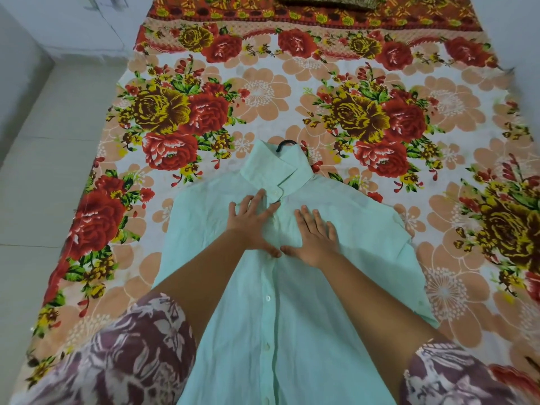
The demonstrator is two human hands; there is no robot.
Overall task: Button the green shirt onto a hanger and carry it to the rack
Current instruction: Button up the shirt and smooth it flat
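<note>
— What is nearest?
— A pale green cotton shirt with white buttons (292, 317) lies flat, front up, on a bed sheet printed with red and yellow flowers (263, 92). The left hand (252, 222) and the right hand (315, 238) press on its chest with straight, spread fingers, one on each side of the button line. They grip nothing.
— And the edges?
— A pale tiled floor (43, 200) runs along the left edge of the bed, up to a white wall.
— Farther away?
— A black hanger hook (285, 144) comes out of the collar. A dark patterned cushion (327, 1) lies at the far end, well apart.
</note>
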